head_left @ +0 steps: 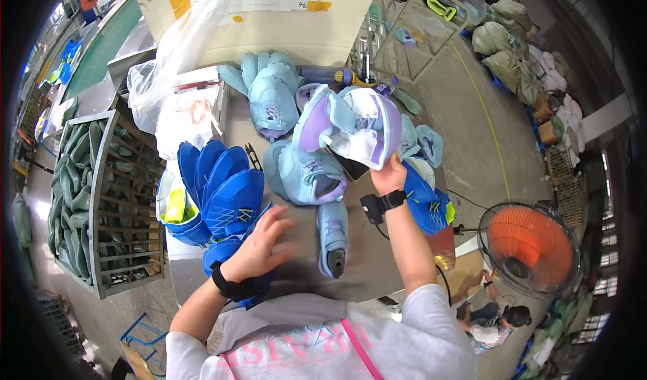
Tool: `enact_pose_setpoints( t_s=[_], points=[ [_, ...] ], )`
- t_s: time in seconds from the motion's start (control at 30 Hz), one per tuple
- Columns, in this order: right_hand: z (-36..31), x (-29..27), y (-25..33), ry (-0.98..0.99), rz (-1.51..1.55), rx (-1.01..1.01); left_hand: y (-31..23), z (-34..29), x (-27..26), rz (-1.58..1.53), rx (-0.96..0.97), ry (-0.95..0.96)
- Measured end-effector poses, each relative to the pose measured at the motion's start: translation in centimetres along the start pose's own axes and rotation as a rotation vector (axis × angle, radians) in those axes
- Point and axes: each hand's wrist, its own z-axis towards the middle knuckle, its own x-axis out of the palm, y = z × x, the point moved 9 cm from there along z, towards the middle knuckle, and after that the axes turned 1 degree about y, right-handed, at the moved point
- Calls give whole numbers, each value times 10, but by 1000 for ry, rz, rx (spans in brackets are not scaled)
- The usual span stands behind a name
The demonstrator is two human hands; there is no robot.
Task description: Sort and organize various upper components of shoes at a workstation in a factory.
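Observation:
My right hand (389,176) is closed on the edge of a white, light-blue and lilac bundle of shoe uppers (367,127), held up over the far right of the metal table. My left hand (261,246), a little blurred, has its fingers apart and appears empty. Beside it fans a stack of blue shoe uppers (232,201). Between my hands lie a pale-blue shoe upper (311,178) with lilac lining and, nearer me, a narrow pale-blue upper (332,235) with a dark green piece inside. More pale-blue uppers (271,100) are stacked at the back.
Thread snips (253,156) rest on the table (286,275). Further blue uppers (426,201) lie at its right edge, near an orange fan (527,245). A crate (111,205) of dark green shoe-shaped forms stands left. One person (495,319) crouches at lower right.

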Motion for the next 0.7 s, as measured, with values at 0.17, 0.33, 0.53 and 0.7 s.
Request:
enact_pose_setpoints(
  t_s=[0.17,0.33,0.53,0.7],
  points=[
    [-26,7,-4,49,133,94,13,21,-31,-98,-83,-179],
    [-62,32,-31,-31,82,181,-29,40,-49,108,115,-260],
    [-100,44,-69,-137,145,205,-25,34,-53,70,-36,-380],
    [-92,-4,27,-172,291,24,-16,-12,-156,607,-27,-805]
  ],
)
